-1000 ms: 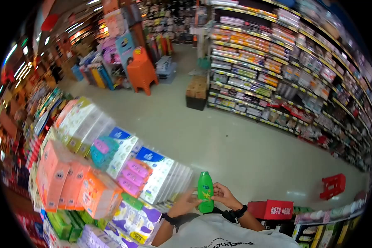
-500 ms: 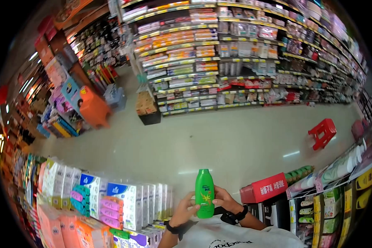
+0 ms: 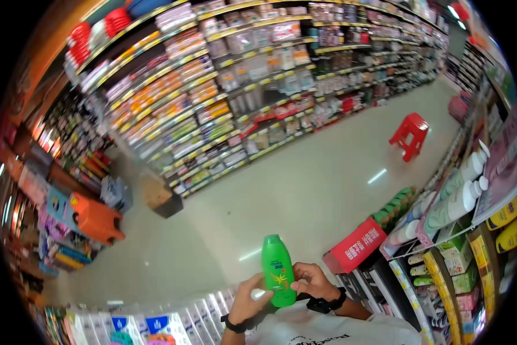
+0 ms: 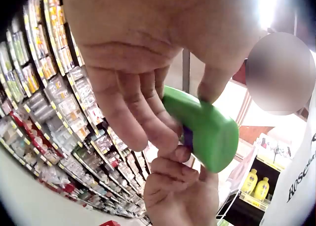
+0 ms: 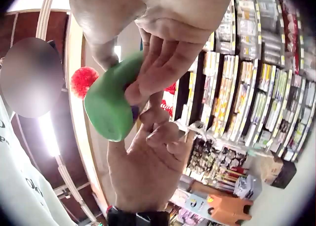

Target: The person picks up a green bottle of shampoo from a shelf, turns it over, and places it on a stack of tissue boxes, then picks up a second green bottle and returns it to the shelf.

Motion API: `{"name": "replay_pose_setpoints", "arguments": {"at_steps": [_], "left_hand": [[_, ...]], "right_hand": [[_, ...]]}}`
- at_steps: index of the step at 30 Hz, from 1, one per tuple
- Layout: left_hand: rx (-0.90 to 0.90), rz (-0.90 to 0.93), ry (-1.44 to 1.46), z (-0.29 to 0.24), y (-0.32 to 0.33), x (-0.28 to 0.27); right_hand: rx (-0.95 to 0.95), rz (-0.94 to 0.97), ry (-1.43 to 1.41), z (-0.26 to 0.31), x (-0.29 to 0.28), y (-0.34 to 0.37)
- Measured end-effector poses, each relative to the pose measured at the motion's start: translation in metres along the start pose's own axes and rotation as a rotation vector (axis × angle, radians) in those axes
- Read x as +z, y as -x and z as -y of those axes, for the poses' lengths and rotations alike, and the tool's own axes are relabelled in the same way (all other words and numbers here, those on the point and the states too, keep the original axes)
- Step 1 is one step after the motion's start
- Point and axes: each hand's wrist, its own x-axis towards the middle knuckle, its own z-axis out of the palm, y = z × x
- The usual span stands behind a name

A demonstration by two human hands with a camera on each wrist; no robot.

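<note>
A green bottle (image 3: 278,276) with a plant picture on its front label stands nearly upright between the hands, cap up, in the head view. My left hand (image 3: 248,298) grips its left side low down, thumb on the front. On the other side my right hand (image 3: 314,282) pinches the lower edge, thumb also at the front. The left wrist view shows the base of the bottle (image 4: 215,137) with fingers behind it. In the right wrist view the bottle (image 5: 111,105) lies between thumb and fingers.
Stocked shelves (image 3: 258,80) run along the far side of the aisle. A red stool (image 3: 409,137) stands on the floor. Nearer are a red box (image 3: 356,246) and a rack with white bottles (image 3: 456,201) at right, and white packs (image 3: 201,319) at lower left.
The head view has swung to the right, so the shelves and stool have shifted left and the paper packs have dropped low. Both hands still hold the bottle, which looks slightly more tilted.
</note>
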Motion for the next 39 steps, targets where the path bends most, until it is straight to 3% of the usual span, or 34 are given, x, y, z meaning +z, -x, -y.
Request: {"name": "replay_pose_setpoints", "arguments": {"at_steps": [6,9,14,18,22,25,32,37,39], "left_hand": [[0.084,0.032,0.033,-0.003,-0.101,-0.008],[0.145,-0.001,0.071,-0.016,-0.154,-0.028],[0.235,-0.030,0.052,-0.004,-0.239,-0.064],[0.219,0.296,0.157,-0.010,-0.315,-0.075],[0.299,0.463,0.154,-0.024,-0.385,-0.041],[0.228,0.569,0.151,-0.029,-0.422,-0.016],[0.153,0.716,0.206,-0.028,-0.524,0.026],[0.064,0.769,0.258,-0.050,-0.603,0.066],[0.037,0.853,0.424,-0.060,-0.631,0.084]], "right_hand": [[-0.221,-0.057,0.361,0.050,-0.050,-0.069],[-0.128,0.022,0.376,0.092,-0.067,-0.120],[-0.252,-0.051,0.388,0.108,-0.091,-0.195],[-0.294,-0.113,0.397,0.124,-0.124,-0.221],[-0.294,-0.364,0.317,0.130,-0.158,-0.221],[-0.317,-0.544,0.203,0.139,-0.175,-0.220],[-0.246,-0.643,0.195,0.148,-0.248,-0.232],[-0.313,-0.670,0.330,0.182,-0.313,-0.251],[-0.359,-0.696,0.321,0.204,-0.333,-0.254]]}}
